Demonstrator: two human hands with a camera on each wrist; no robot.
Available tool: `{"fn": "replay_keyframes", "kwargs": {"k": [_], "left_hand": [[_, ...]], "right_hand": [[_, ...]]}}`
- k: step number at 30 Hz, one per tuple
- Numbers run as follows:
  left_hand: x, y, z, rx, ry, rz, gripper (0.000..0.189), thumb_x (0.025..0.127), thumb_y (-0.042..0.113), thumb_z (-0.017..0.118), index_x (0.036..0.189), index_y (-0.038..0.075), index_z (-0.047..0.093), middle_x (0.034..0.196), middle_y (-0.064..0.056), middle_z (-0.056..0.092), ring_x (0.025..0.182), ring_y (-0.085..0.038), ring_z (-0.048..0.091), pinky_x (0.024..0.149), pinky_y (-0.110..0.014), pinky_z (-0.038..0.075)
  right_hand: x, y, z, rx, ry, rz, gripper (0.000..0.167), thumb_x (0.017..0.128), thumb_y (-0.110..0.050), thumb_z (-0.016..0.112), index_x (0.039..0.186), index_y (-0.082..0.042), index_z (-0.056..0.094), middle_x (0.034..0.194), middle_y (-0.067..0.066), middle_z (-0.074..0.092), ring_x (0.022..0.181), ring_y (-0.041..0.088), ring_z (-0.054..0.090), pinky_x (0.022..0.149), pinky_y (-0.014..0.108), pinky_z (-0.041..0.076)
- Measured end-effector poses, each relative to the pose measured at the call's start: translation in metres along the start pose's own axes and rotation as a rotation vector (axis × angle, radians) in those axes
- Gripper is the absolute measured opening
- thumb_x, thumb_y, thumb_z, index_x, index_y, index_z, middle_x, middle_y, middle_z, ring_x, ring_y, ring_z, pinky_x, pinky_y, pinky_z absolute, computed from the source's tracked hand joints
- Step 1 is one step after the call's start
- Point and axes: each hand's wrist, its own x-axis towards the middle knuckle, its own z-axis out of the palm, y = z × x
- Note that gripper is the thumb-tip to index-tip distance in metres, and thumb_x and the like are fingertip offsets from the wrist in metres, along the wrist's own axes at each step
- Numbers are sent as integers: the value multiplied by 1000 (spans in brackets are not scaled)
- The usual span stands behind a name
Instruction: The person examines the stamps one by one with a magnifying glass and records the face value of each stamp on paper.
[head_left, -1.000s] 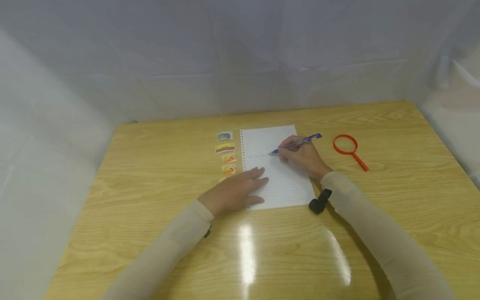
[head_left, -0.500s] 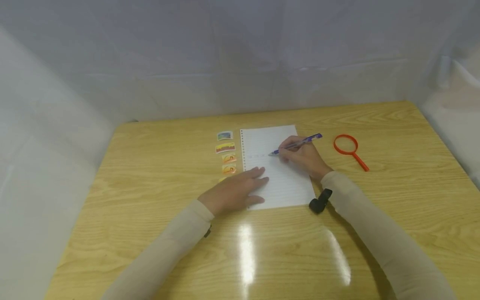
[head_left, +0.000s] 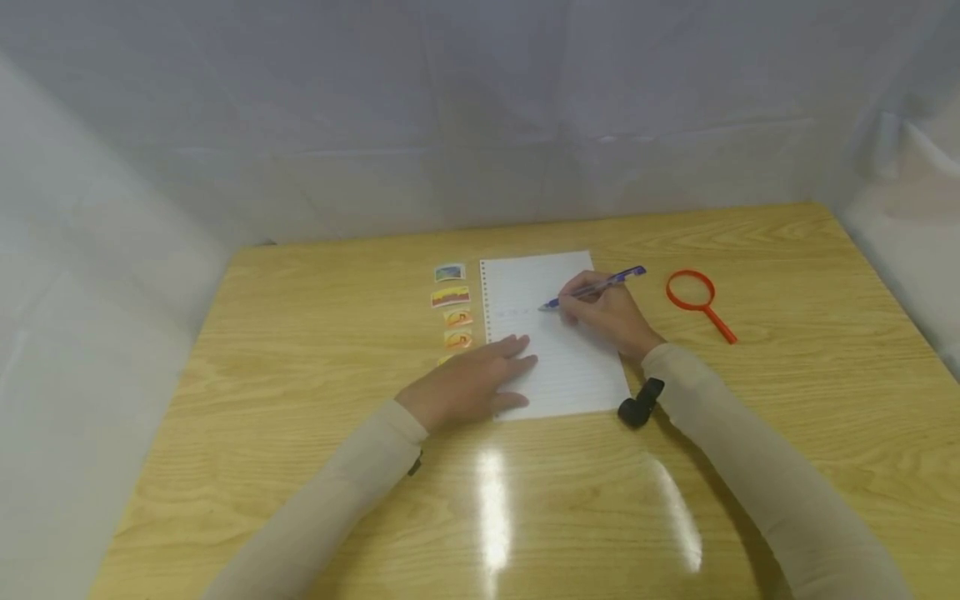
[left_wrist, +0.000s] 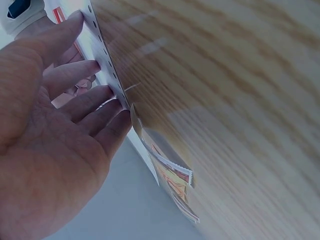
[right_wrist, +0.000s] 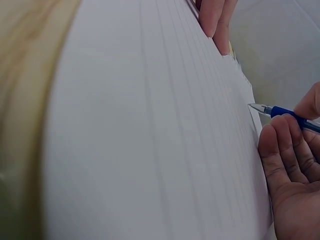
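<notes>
A sheet of lined paper with punched holes down its left edge lies on the table, bearing faint blue marks on one line. My right hand pinches a blue pen tilted over the sheet. In the right wrist view the tip of the pen is at the paper's surface; whether it touches I cannot tell. Fingers spread, my left hand rests on the lower left of the sheet. Several stamps stand in a column left of the paper, the lowest partly hidden by that hand.
A red magnifying glass lies right of the paper, its handle towards the lower right. The wooden table runs back to a pale sheet-covered wall. In the left wrist view, curled stamps show near the fingers.
The pen tip has shifted very slightly right along the line. My left hand, the stamps and the magnifying glass stay where they were.
</notes>
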Motion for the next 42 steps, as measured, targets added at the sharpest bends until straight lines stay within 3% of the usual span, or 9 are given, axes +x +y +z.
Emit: {"fn": "replay_keyframes", "kwargs": {"k": [11,24,32,42], "left_hand": [[-1,0,0,2,13,12,59,105,39,55,154,10,41,165,-11,24,153,-25,22,124,-38,21],[0,0,1,-13,5,4,60,105,40,55,155,11,40,165,-10,23,153,-24,20,124,-38,21],[0,-1,2,-17,6,0,60,105,40,55,155,11,40,165,-9,23,153,-24,20,124,-38,20],[0,-1,2,-19,1,-10,61,104,40,55,155,11,40,166,-9,23,153,-24,20,125,-38,19]], "right_hand": [[-1,-2,0,-2,3,-6,10,89,-11,70,96,-4,69,83,12,71,76,23,67,77,28,54],[0,-3,1,-9,28,32,10,89,-12,68,96,-6,69,81,13,70,81,25,66,87,34,49],[1,-3,-1,2,3,17,15,93,-11,67,102,1,68,86,20,71,79,24,68,80,24,52],[0,-2,1,8,24,29,10,91,-14,68,97,-6,69,81,12,72,77,21,68,78,27,53]]}}
